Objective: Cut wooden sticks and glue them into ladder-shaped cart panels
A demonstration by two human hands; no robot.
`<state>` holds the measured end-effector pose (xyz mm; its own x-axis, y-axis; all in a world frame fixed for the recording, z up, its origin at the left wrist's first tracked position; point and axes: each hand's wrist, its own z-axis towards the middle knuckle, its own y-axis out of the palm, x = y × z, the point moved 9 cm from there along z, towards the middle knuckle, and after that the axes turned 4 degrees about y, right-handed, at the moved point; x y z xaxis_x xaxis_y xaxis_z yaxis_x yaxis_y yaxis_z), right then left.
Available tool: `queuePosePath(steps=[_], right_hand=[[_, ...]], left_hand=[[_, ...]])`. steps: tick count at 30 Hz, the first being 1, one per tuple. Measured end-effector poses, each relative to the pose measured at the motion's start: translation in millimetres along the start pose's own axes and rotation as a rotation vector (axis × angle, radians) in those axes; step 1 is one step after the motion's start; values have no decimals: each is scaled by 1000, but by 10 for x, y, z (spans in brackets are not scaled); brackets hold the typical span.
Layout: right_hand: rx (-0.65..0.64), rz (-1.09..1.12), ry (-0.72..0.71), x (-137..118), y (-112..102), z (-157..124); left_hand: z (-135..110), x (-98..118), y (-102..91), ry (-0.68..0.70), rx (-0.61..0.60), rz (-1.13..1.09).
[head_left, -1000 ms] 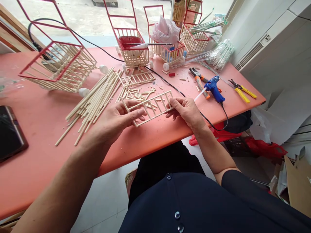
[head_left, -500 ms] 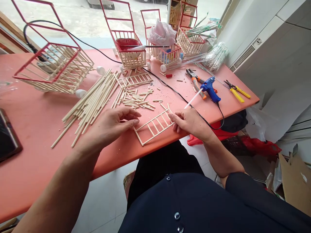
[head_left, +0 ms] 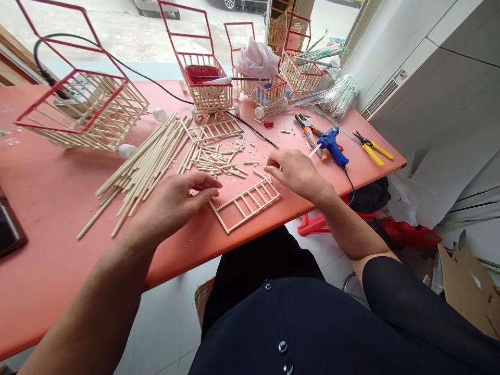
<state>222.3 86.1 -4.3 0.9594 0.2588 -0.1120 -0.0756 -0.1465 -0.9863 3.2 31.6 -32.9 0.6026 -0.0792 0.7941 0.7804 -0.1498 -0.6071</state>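
Note:
A small ladder-like frame of wooden sticks (head_left: 247,212) lies flat near the table's front edge. At its left end is my left hand (head_left: 183,200), fingers curved and apart, the thumb and fingertips by the frame's corner with nothing between them. Over the frame's far right end hovers my right hand (head_left: 295,172), its fingers bent downward and holding nothing I can see. Just beyond the hands, short cut sticks (head_left: 219,160) are heaped. Behind that heap lies a second stick frame (head_left: 216,130). Long sticks (head_left: 144,166) are piled left of it.
A blue glue gun (head_left: 334,146), orange-handled pliers (head_left: 310,135) and yellow-handled pliers (head_left: 373,148) lie at right. Small stick carts with red rims (head_left: 211,94) line the back, one large cart (head_left: 86,109) at left. A black cable (head_left: 164,86) crosses the table. A dark device (head_left: 10,221) lies far left.
My right hand has let go of the frame's right end and risen away from it, toward the back. My left hand stays by the left corner. The view has shifted slightly.

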Motion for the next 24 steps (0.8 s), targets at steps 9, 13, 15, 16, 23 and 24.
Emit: queuePosePath(steps=[9, 13, 15, 16, 23, 24], right_hand=[[-83, -164, -121, -306, 120, 405], [-9, -47, -136, -331, -42, 389], [-30, 114, -215, -443, -71, 246], [-66, 204, -262, -520, -55, 150], [-201, 356, -349, -913, 230, -261], [-198, 325, -339, -936, 253, -262]], left_hand=[[-25, 81, -73, 10, 47, 79], [-34, 84, -93, 42, 73, 107], [-43, 88, -112, 55, 95, 134], [-48, 90, -124, 58, 108, 149], [-68, 143, -139, 113, 131, 180], [-70, 151, -143, 117, 133, 170]])
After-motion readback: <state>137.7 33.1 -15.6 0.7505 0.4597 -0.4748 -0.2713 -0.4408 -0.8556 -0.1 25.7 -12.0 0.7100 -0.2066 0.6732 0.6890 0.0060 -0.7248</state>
